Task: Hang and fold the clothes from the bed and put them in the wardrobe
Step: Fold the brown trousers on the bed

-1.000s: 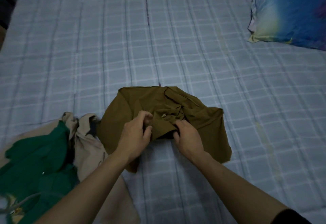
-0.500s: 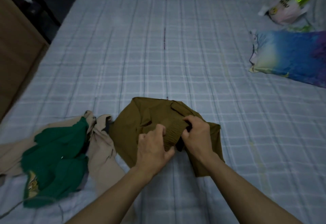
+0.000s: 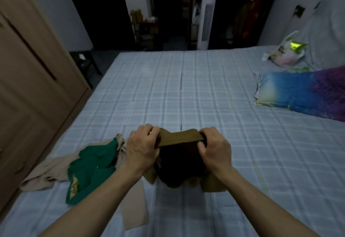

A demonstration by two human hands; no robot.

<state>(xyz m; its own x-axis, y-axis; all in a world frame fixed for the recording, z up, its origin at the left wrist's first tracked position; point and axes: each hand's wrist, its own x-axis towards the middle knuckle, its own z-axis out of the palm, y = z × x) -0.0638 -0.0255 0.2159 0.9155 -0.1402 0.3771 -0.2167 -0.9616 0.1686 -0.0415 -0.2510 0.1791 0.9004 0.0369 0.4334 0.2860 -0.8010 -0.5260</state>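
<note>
An olive-brown garment [image 3: 179, 137] hangs above the checked bed [image 3: 186, 91], lifted by its waistband. My left hand [image 3: 142, 148] grips the left end of the band and my right hand [image 3: 214, 149] grips the right end, stretching it between them. The rest of the garment droops below my hands, its lower folds touching the sheet. To the left on the bed lie a green garment [image 3: 93, 164] and a beige garment [image 3: 50, 171] underneath it.
A wooden wardrobe [image 3: 28, 87] stands along the bed's left side. A blue and purple pillow [image 3: 302, 93] and a plastic bag [image 3: 285, 53] lie at the right. Beyond the bed are a white tower fan [image 3: 206, 20] and hanging clothes [image 3: 242, 3].
Both hands raised the olive garment off the bed and moved apart along its waistband. My head tilted up, bringing the far room into view.
</note>
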